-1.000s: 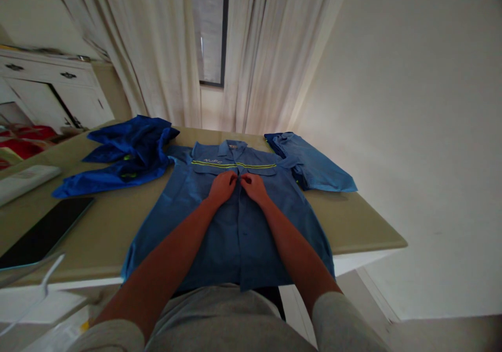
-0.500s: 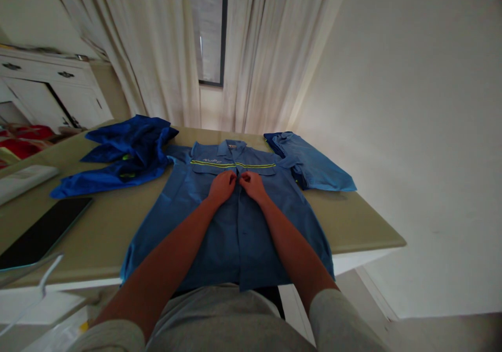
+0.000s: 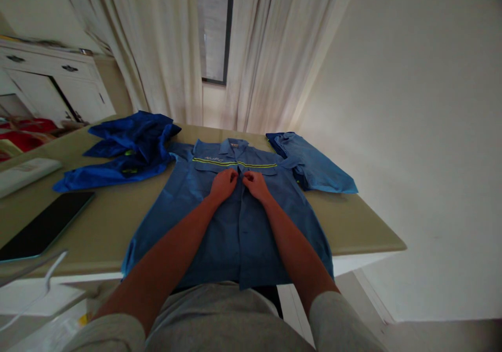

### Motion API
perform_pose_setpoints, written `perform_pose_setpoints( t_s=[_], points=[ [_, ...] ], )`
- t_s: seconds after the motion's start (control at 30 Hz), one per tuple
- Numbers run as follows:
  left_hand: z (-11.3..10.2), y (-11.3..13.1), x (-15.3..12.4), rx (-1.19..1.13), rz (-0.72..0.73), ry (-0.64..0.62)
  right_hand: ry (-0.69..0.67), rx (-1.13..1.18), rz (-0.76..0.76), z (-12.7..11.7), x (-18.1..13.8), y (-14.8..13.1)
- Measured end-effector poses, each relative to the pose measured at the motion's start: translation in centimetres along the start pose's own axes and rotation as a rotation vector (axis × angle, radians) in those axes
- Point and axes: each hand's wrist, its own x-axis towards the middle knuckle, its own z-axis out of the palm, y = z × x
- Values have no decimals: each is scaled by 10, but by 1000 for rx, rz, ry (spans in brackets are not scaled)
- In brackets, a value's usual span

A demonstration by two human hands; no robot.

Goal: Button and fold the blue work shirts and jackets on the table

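Note:
A blue work shirt with a yellow-striped chest band lies face up, its collar at the far side and its hem over the table's front edge. On the left side of its front placket, just below the stripe, my left hand pinches the cloth. Close beside it, my right hand pinches the placket from the other side. Both sets of fingers are closed on the shirt front; whether a button lies between them is hidden by the fingertips.
A crumpled bright-blue garment lies at the left. Folded blue shirts are stacked at the right. A dark phone-like slab and a white box-like object rest on the table. Curtains hang behind.
The view has shifted slightly. Both hands stay pinched at the same spot on the shirt's placket, with little visible movement.

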Motion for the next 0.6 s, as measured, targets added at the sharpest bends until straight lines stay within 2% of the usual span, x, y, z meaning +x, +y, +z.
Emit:
perform_pose_setpoints(
  t_s=[0.13,0.3,0.43,0.6],
  points=[
    [0,2,-1,36,4,9,-17,-34,-13,-1,-2,-2],
    [-1,5,0,127,76,10,5,11,31,-1,-3,-9],
    [-1,4,1,100,102,24,-1,116,102,1,-2,-12],
    [0,1,3,52,100,26,-1,78,119,4,1,-11]
  ],
)
